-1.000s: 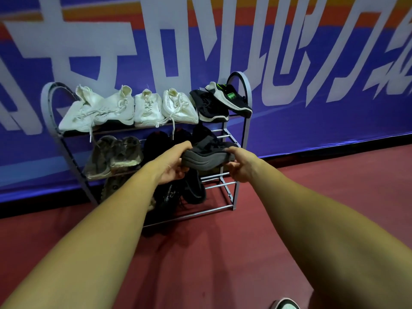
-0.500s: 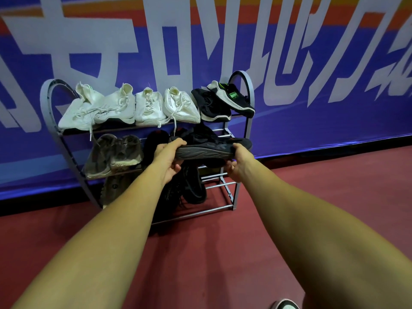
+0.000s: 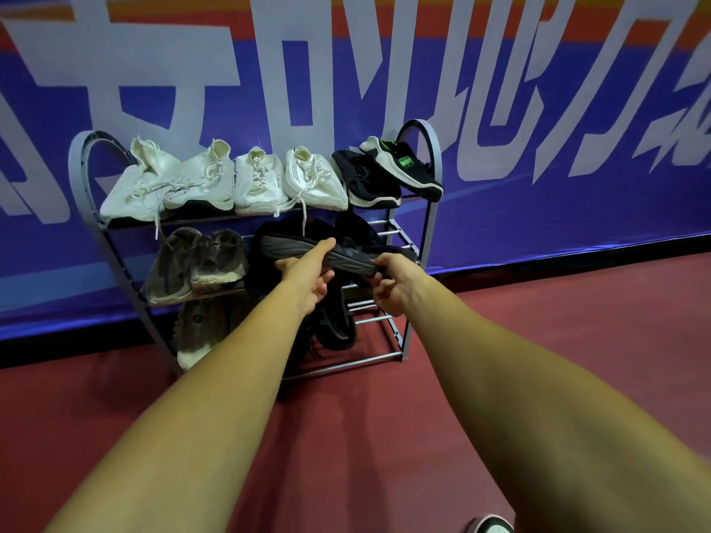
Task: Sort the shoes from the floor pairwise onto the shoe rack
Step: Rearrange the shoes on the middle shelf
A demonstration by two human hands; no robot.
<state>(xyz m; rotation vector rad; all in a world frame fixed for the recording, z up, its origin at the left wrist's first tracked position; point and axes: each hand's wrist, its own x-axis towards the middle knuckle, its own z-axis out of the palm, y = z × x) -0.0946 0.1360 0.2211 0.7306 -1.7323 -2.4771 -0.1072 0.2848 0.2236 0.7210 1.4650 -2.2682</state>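
While both hands are gripping the dark shoe [image 3: 356, 259], sole facing out, at the right half of the shoe rack's [image 3: 417, 124] middle shelf, it is likely handling light: soft upper, stiff grippy sole. Left hand [image 3: 307, 280] and right hand [image 3: 396, 288] are clasping opposite ends, arms reaching straight forward.

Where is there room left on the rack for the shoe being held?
Bare rails at the right ends of the middle shelf, beside the dark shoes, and the bottom shelf. Top shelf is crowded: four white shoes, two black shoes.
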